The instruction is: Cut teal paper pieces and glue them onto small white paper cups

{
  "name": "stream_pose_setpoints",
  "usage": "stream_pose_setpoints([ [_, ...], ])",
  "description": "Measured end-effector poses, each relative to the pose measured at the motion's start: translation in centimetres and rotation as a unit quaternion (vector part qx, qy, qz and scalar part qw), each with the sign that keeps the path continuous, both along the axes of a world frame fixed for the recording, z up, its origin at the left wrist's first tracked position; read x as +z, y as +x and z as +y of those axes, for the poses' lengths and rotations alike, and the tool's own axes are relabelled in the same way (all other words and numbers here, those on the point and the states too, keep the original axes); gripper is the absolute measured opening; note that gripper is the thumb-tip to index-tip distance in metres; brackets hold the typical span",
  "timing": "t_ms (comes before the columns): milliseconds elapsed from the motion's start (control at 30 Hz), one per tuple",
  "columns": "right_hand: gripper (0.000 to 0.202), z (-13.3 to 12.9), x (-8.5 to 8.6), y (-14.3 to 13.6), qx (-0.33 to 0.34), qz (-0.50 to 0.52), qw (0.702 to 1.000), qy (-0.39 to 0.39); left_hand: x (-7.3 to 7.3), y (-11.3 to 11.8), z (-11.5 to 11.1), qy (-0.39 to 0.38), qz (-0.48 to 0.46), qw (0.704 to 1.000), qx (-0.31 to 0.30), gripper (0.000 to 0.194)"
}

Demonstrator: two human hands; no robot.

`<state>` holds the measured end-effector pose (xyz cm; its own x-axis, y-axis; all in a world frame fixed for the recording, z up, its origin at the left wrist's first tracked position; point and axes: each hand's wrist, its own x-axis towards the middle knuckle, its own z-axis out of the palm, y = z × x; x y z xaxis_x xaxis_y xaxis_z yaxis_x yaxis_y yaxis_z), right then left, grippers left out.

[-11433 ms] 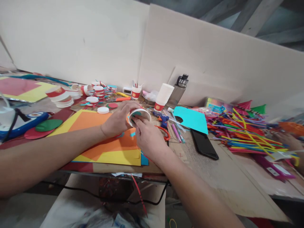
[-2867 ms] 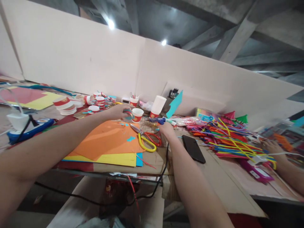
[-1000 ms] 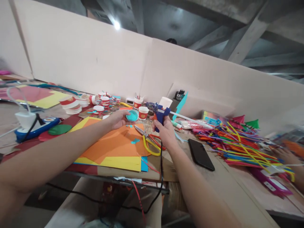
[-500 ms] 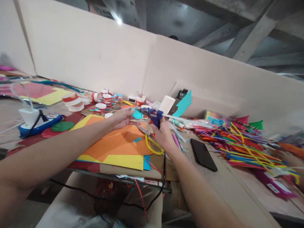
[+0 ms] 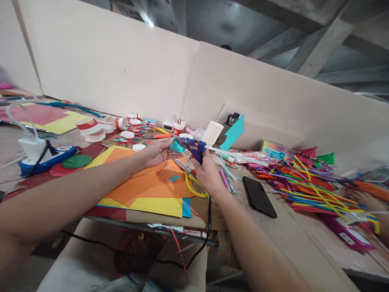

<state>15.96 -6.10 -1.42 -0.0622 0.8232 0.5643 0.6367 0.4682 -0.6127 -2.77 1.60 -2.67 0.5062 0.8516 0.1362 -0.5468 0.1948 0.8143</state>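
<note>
My right hand [image 5: 207, 170] is wrapped round a blue hot glue gun [image 5: 197, 149], with a long glue stick [image 5: 221, 151] jutting from its back end. Pinched in my left hand [image 5: 157, 153] is a turquoise paper disc [image 5: 177, 147]. The gun's nozzle is over the disc; whether they touch I cannot tell. Below both hands lie orange paper sheets [image 5: 146, 178] on yellow sheets [image 5: 161, 207], with a small turquoise cut-out [image 5: 174, 178] on top. Yellow-handled scissors [image 5: 191, 187] rest beside my right hand.
A phone [image 5: 259, 196] lies to the right, before a pile of coloured pipe cleaners [image 5: 310, 182]. Small red-and-white paper cups [image 5: 133, 123] stand at the back. At left is a blue power strip [image 5: 48, 160]. A black cord [image 5: 209, 219] hangs over the table edge. Another person's hand [image 5: 366, 200] is far right.
The glue gun has moved slightly left, and its nozzle now covers more of the turquoise disc. Both hands keep their holds. The whole view has shifted a little.
</note>
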Motion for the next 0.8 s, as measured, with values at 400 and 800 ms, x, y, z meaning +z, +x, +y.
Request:
stream_pose_setpoints([
  [400, 0.028, 0.11, -0.06, 0.04, -0.025, 0.025, 0.999, 0.025, 0.10, 0.19, -0.38, -0.034, -0.002, 0.999, 0.032, 0.020],
  [800, 0.036, -0.31, -0.09, -0.39, -0.006, -0.022, 1.000, 0.009, -0.63, 0.10, 0.27, -0.009, -0.007, 1.000, 0.022, 0.017],
])
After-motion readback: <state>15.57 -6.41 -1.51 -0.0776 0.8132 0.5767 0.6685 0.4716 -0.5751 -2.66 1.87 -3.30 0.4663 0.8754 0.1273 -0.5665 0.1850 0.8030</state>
